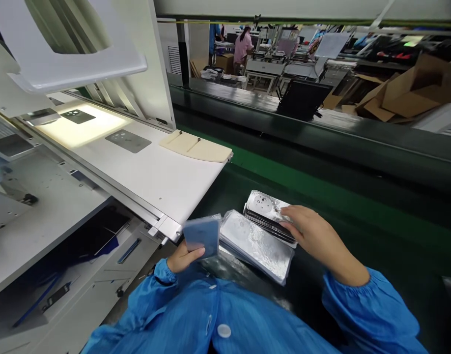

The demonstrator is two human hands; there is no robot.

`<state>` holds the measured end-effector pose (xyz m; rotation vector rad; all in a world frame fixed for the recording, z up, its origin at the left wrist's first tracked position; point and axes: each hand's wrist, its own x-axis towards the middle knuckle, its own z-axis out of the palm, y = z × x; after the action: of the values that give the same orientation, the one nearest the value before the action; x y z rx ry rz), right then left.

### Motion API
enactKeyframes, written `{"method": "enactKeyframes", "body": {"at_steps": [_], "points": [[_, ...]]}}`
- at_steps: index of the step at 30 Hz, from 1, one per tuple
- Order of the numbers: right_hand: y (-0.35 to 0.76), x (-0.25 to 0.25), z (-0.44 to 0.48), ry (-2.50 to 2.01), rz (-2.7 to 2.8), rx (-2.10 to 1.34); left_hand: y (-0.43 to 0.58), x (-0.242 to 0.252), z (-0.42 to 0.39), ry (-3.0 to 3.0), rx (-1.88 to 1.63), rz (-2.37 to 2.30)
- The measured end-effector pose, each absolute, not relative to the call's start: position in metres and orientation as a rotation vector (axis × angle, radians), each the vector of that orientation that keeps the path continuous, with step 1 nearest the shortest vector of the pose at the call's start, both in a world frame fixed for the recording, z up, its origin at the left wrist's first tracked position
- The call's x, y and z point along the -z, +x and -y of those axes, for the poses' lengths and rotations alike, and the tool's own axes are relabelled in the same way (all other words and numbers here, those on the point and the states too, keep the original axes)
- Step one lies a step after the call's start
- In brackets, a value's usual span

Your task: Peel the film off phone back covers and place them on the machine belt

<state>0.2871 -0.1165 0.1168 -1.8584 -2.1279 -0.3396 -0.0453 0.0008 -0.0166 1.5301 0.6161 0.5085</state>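
My left hand grips a bluish rectangular sheet in clear plastic, thumb across its front; whether it is one sheet or more I cannot tell. On the dark green belt, to its right, lies a stack of silvery flat pieces in shiny clear wrap. Just behind it stands a stack of thin phone back panels, the top one showing a round camera area with holes. My right hand is closed about the right end of this stack, fingertips on the top panel and thumb at the near edge.
To the left, a machine's white table carries a grey panel and a cream plate. Another panel lies under bright light. The table corner juts toward my left hand. Beyond the belt are a black stand and cardboard boxes.
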Motion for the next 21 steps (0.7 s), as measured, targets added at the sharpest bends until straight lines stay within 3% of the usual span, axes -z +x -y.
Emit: {"method": "enactKeyframes", "body": {"at_steps": [6,14,21], "points": [[0.321,-0.075,0.130,-2.024,2.199,0.393,-0.042,0.011,-0.005,1.632,-0.435,-0.589],[0.317,-0.081,0.136,-1.941,2.176,0.408,-0.043,0.019,-0.001,1.762,-0.490,-0.582],[0.291,-0.119,0.136,-1.777,1.885,0.953,-0.040,0.015,-0.001,1.849,-0.536,-0.495]]}}
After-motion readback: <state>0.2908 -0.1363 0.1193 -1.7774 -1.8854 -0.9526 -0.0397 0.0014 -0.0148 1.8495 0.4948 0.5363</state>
